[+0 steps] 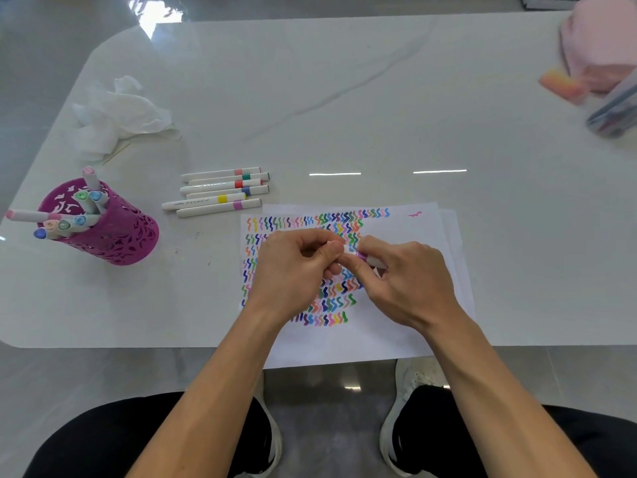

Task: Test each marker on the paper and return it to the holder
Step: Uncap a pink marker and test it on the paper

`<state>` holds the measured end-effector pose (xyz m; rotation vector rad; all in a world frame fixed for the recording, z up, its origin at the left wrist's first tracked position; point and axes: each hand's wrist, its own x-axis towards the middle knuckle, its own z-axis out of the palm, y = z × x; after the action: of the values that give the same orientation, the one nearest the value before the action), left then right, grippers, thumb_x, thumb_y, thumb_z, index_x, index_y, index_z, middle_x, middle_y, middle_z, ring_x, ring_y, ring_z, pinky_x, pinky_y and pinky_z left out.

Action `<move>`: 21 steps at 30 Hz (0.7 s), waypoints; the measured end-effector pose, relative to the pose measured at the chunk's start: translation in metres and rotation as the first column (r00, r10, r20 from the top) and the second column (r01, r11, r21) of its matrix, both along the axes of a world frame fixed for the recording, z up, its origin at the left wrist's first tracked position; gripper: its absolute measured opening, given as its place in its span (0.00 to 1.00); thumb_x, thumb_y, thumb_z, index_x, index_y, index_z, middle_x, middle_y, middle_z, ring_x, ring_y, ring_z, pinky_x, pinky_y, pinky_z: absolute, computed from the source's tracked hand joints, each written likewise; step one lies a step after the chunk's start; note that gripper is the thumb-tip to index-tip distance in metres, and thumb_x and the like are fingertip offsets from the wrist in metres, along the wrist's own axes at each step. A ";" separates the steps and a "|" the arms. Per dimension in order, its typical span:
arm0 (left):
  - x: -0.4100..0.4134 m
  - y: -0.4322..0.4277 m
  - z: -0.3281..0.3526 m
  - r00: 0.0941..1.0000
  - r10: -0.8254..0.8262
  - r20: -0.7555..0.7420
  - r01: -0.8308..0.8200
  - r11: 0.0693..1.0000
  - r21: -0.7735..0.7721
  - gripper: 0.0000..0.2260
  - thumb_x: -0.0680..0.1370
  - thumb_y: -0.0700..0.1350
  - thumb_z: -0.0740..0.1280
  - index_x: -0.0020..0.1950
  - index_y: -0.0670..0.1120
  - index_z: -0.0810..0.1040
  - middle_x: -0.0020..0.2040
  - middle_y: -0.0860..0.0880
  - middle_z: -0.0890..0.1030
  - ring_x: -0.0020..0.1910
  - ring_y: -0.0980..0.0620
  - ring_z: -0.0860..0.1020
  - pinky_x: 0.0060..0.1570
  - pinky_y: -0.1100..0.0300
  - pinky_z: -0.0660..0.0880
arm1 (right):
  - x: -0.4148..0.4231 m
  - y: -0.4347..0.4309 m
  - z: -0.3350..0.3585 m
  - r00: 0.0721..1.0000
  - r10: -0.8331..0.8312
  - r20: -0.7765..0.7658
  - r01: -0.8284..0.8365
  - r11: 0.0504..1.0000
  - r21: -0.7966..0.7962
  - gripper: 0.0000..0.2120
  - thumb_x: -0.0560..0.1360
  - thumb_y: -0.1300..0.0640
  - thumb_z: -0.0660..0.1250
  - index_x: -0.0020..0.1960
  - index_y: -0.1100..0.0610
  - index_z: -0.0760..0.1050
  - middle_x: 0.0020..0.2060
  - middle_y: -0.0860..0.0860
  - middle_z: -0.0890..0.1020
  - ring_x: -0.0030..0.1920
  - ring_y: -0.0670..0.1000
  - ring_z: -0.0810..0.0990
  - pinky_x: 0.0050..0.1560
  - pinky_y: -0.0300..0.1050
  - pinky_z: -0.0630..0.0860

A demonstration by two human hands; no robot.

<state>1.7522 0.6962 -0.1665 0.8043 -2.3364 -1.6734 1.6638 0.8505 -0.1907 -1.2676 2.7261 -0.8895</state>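
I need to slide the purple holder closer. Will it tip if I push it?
Possibly: the purple holder stands tall, and its markers lean out leftward, so push low. Its cut-out wall looks stiff and probably light.

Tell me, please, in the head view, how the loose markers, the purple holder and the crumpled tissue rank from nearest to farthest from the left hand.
1. Loose markers, just beyond and left of the left hand.
2. Purple holder, farther to the left.
3. Crumpled tissue, far left, beyond the holder.

Six loose markers (220,199), eight in holder (120,236), one held marker (374,261)
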 end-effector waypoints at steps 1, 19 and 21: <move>0.000 -0.001 0.001 1.000 0.008 -0.003 -0.008 1.000 0.015 0.04 0.78 0.42 0.72 0.49 0.51 0.86 0.35 0.53 0.85 0.34 0.55 0.84 0.39 0.65 0.81 | 0.000 0.000 -0.001 1.000 -0.001 0.008 0.001 1.000 -0.009 0.18 0.80 0.38 0.63 0.43 0.51 0.79 0.28 0.44 0.77 0.24 0.45 0.68 0.28 0.33 0.58; -0.001 -0.003 -0.015 0.993 0.105 0.062 -0.064 0.883 -0.465 0.07 0.76 0.46 0.75 0.52 0.56 0.82 0.44 0.64 0.78 0.43 0.65 0.77 0.45 0.77 0.66 | -0.030 0.010 0.014 0.722 0.106 0.684 0.255 0.877 -0.406 0.15 0.82 0.66 0.60 0.61 0.52 0.79 0.50 0.52 0.85 0.50 0.52 0.85 0.49 0.43 0.81; -0.001 -0.002 -0.017 0.993 0.079 0.085 -0.024 0.858 -0.513 0.08 0.76 0.45 0.75 0.53 0.55 0.82 0.47 0.60 0.79 0.44 0.61 0.77 0.47 0.78 0.63 | -0.031 0.008 0.009 0.765 0.061 0.641 0.235 0.900 -0.366 0.08 0.81 0.58 0.70 0.58 0.50 0.79 0.46 0.48 0.83 0.47 0.49 0.83 0.44 0.40 0.79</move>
<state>1.7509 0.6941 -0.1837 0.8389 -2.6162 -0.9199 1.6325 0.8589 -0.1812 -0.6513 2.1029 -1.6422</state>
